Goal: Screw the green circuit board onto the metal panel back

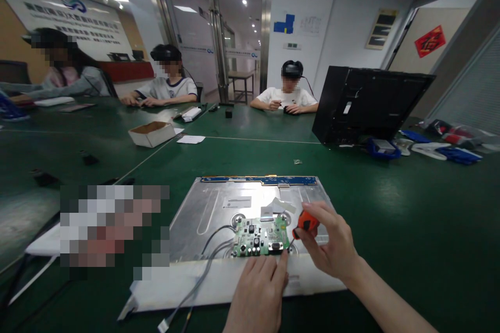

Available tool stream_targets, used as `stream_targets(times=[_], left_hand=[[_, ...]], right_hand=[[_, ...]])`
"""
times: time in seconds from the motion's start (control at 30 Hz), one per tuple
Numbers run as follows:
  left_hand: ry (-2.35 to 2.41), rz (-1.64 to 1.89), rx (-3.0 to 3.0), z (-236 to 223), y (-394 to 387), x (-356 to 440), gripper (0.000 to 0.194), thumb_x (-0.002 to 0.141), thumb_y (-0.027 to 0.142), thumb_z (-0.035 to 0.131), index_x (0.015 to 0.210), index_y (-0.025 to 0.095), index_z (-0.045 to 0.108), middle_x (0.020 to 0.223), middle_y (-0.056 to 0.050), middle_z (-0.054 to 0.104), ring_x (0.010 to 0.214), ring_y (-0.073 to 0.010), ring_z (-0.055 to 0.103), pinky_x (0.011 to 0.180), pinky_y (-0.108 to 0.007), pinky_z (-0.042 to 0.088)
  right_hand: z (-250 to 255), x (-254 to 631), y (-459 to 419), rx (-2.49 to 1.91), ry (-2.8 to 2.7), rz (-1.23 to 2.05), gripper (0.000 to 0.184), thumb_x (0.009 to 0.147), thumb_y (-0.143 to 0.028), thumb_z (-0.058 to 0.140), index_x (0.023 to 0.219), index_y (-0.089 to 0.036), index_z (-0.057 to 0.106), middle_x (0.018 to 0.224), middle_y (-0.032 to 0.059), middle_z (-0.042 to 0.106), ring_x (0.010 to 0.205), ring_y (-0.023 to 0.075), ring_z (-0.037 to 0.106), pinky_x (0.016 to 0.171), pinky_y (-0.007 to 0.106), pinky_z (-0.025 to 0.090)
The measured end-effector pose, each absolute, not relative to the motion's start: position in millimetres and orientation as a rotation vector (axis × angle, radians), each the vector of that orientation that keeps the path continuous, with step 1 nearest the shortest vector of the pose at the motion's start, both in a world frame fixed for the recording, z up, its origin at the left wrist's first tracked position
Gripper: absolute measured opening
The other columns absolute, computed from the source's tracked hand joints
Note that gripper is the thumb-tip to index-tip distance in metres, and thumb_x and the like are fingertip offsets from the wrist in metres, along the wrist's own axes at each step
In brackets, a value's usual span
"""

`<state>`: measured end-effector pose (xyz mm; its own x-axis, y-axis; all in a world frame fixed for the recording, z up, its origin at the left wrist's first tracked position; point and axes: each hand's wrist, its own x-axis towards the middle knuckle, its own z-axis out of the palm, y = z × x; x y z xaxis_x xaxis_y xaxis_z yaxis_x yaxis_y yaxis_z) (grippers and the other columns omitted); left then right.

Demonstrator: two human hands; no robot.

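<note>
My right hand (332, 239) grips a short screwdriver with an orange and black handle (307, 222) between thumb and fingers. Its thin shaft slants down to the lower right corner of a green circuit board (260, 234). My left hand (258, 291) lies palm down along the board's near edge, index finger stretched to that same corner; I make out nothing held in it. The board sits on the silver metal back of a display panel (195, 213), which lies flat. Grey cables (213, 263) run from the board's left side over the near edge to a white plug.
The green table (410, 229) carries an open white box (152, 135), a black monitor housing (371, 104) tilted at the back right, and blue and white packets (445, 151) beside it. Black cables (15, 281) lie at the left. Several people sit across the table.
</note>
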<state>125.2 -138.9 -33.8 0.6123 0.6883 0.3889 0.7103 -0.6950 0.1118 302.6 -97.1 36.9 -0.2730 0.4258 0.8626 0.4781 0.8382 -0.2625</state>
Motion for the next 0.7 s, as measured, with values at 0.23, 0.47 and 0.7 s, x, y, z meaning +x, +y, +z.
stream_targets(times=[0.23,0.47,0.7], left_hand=[[-1.207,-0.602,-2.775,-34.6,-138.4,125.8,0.041,0.085,0.005,0.045,0.125,0.009,0.052,0.083,-0.008,0.062,0.075,-0.0227,0.056,0.067,-0.035,0.045],[-1.190,-0.557,-2.786,-42.2,-136.7,123.3,0.045,0.085,0.006,0.047,0.131,0.009,0.047,0.086,-0.008,0.062,0.076,-0.0230,0.057,0.067,-0.035,0.044],[-1.186,-0.586,-2.781,-44.9,-136.2,121.7,0.042,0.090,0.008,0.043,0.132,0.010,0.045,0.089,-0.008,0.061,0.080,-0.0229,0.057,0.070,-0.035,0.044]], right_hand=[[37.3,303.7,-97.3,-0.683,-1.935,-0.027,0.046,0.092,-0.016,0.048,0.136,-0.021,0.038,0.084,0.0026,0.062,0.060,0.0126,0.055,0.049,0.024,0.046],[36.8,304.4,-96.6,-0.699,-1.898,-0.033,0.045,0.091,-0.012,0.047,0.134,-0.022,0.040,0.082,0.0018,0.061,0.057,0.0116,0.053,0.044,0.022,0.043],[36.5,304.8,-96.7,-0.712,-1.909,-0.091,0.039,0.092,-0.021,0.051,0.130,-0.020,0.043,0.079,0.0010,0.060,0.056,0.0119,0.051,0.045,0.022,0.043]])
